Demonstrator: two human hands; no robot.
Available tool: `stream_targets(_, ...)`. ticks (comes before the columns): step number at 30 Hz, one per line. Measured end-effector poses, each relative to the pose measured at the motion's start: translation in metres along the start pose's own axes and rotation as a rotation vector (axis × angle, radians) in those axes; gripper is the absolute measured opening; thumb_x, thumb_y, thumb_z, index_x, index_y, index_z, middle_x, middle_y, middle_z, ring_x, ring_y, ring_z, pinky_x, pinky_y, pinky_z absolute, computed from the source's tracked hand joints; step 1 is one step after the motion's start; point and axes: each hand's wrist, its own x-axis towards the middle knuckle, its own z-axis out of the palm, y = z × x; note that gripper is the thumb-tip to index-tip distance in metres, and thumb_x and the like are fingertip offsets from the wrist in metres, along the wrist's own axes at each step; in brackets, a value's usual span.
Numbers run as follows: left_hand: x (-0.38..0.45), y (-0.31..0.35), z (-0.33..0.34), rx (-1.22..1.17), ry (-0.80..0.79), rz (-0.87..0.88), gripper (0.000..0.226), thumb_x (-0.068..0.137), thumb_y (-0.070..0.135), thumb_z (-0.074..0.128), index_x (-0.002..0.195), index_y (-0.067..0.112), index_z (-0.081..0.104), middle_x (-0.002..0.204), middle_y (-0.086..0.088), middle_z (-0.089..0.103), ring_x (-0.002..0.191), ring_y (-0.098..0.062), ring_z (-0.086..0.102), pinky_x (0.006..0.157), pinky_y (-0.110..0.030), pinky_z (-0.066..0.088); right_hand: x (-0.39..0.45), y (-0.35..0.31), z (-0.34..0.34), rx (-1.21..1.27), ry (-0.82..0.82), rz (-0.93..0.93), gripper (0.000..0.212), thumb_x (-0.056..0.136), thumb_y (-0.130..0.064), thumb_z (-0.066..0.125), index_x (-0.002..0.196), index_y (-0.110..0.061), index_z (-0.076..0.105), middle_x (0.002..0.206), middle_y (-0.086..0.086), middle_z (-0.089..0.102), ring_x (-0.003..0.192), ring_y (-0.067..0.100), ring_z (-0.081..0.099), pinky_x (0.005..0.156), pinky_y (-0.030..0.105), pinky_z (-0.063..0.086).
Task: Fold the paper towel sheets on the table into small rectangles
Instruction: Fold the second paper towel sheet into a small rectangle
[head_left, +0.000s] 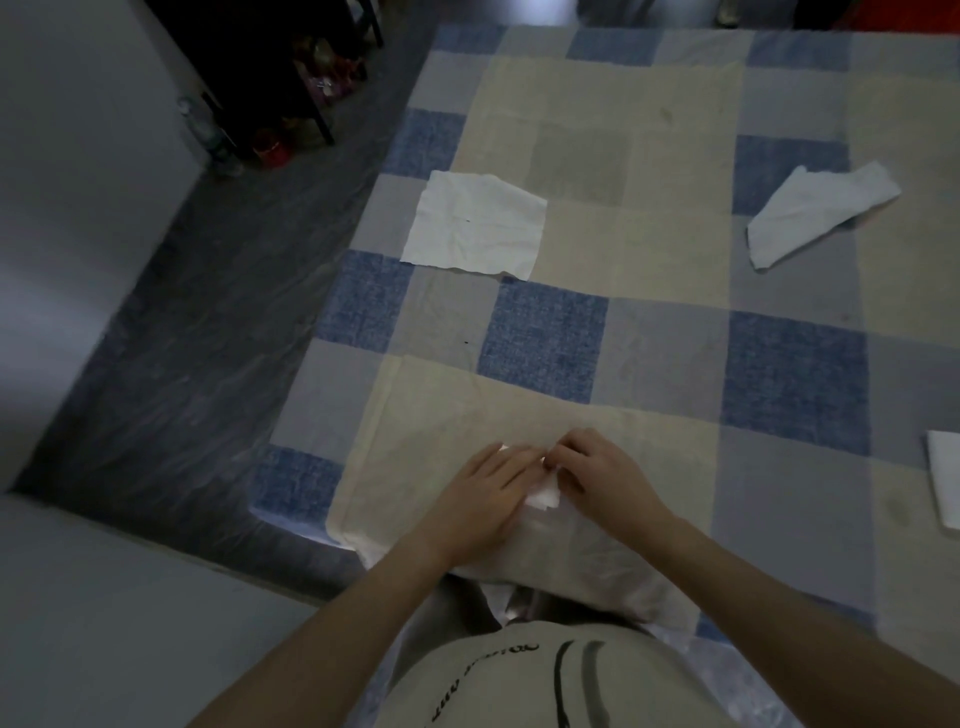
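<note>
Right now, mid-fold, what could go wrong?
1. The paper towel is nearly hidden under the left hand and right hand, so edges may misalign and the crease skew.
2. The checked tablecloth looks wrinkled and might bunch under pressure.
3. The flat sheet lies near the table's left edge and could slide off.

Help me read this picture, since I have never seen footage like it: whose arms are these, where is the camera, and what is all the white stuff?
There is no machine here. A person wears a camera on the head, looking down at their own two arms. The table is covered by a checked cloth. Both hands work on a small folded paper towel at the near edge: the left hand lies flat on it, and the right hand seems to pinch its edge with curled fingers. Farther off lie an unfolded sheet on the left, a loosely folded sheet on the right, and another white piece cut off by the right border.
</note>
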Motion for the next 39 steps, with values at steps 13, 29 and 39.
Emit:
stream_targets(13,-0.002,-0.008,0.006,-0.01,-0.146,-0.151,0.058,0.096,0.03,0.031,0.152,0.017,0.024,0.16,0.002,0.017,0.147,-0.009,0.008,0.116,-0.038,0.003,-0.005,0.008,0.001,-0.069,-0.007,-0.07,0.014,0.088,-0.019,0.053,0.087,-0.011,0.065,0.09,0.005,0.06,0.079,0.025,0.055,0.065,0.036,0.049)
stream_targets(29,-0.001,-0.004,0.016,0.076,-0.137,-0.218,0.056,0.095,0.034,0.035,0.149,0.022,0.022,0.156,-0.001,0.032,0.146,-0.02,0.017,0.112,-0.051,0.013,-0.004,-0.038,0.011,-0.037,0.092,0.15,0.047,0.089,-0.023,0.043,0.133,-0.008,0.049,0.136,0.012,0.05,0.121,0.023,0.047,0.101,0.037,0.042)
stream_targets(39,-0.005,-0.01,0.021,0.159,-0.22,-0.136,0.07,0.088,0.04,0.039,0.152,0.018,0.019,0.159,-0.005,0.019,0.147,-0.023,0.005,0.113,-0.053,0.004,-0.01,-0.061,0.052,-0.189,-0.07,0.21,0.068,0.096,-0.047,0.027,0.152,-0.009,0.015,0.159,0.009,0.011,0.148,0.022,0.007,0.116,0.043,0.009)
